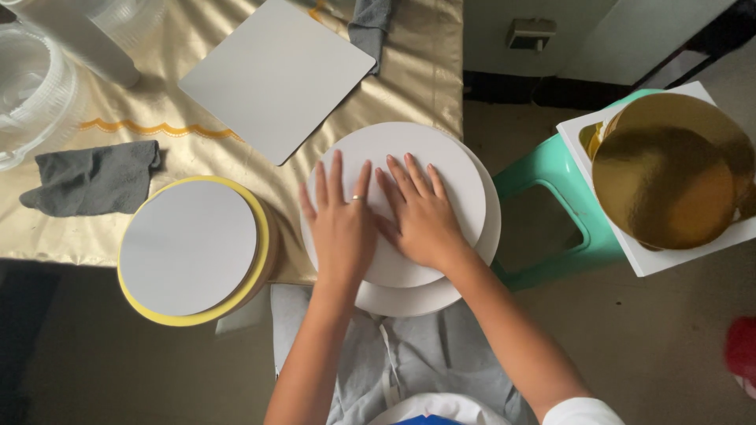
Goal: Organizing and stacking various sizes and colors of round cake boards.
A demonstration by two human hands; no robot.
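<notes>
My left hand (340, 224) and my right hand (421, 216) lie flat, side by side, fingers spread, pressing on a white round board (441, 161). That board rests on a slightly larger white round disc (425, 299) at the table's near edge. There is a ring on one finger of my left hand. Neither hand grips anything. To the left stands a stack of round boards (189, 248) with a white top and yellow rim.
A white square board (276, 75) lies on the gold tablecloth (417, 71). A grey cloth (94, 177) sits at left, clear plastic containers (31, 86) at far left. A green stool (551, 212) at right carries a white box with gold round boards (669, 169).
</notes>
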